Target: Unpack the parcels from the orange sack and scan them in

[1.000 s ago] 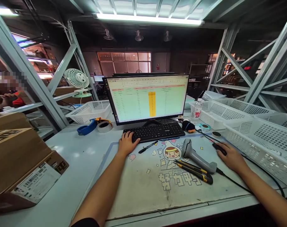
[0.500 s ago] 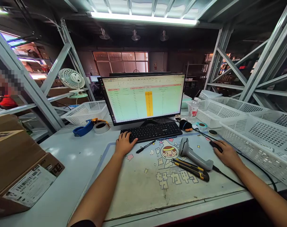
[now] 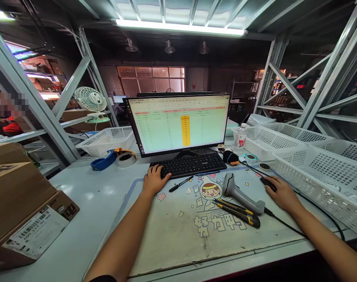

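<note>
My left hand rests with fingers spread on the left end of a black keyboard. Under the fingers of my right hand is a black computer mouse, which the hand covers in part. Behind the keyboard stands a lit monitor showing a spreadsheet with an orange column. Between my hands a grey barcode scanner lies on the printed desk mat. A black and yellow utility knife lies beside the scanner, and a black marker pen lies just below the keyboard.
A cardboard box with a label stands at the left. Near the monitor are a blue tape dispenser, a plastic bottle and a white basket. More white baskets line the right side. Another person is at far left.
The view has tilted up very slightly. Both hands stay where they were, the left on the keyboard and the right on the mouse.
</note>
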Demonstrator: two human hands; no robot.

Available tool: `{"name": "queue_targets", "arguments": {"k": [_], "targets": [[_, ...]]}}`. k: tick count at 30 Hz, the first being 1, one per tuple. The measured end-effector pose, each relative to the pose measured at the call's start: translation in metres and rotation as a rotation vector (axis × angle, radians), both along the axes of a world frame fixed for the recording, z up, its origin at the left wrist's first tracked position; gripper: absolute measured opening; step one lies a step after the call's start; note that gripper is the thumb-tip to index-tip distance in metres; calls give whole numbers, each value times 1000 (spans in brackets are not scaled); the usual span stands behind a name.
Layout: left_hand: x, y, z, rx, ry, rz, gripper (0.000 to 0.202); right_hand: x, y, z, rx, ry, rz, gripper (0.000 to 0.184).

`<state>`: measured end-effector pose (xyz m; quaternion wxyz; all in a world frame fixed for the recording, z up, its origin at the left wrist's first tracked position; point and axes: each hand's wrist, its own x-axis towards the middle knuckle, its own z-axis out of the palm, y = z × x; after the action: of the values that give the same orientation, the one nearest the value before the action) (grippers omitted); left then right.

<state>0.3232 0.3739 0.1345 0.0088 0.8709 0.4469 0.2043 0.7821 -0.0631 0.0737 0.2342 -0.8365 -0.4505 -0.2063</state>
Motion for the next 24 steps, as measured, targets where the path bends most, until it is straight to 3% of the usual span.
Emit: {"name": "queue_targets", "arguments": {"k": [6,12,18,24], "targets": [[-4,1,4,-17,-17,-36,69,-8,1,6,-21,5,-39,51],[-21,-2,11,2,36,-62,65,-3,3,-2,-32,14,-50,55],[-47,-14,-1,-33,40,-29,67,-1,3,-4,-35,14,4,57],[-54,-21,-8,-83,40,-30,72,-1,2,-2,-43,-3,31,57]]}}
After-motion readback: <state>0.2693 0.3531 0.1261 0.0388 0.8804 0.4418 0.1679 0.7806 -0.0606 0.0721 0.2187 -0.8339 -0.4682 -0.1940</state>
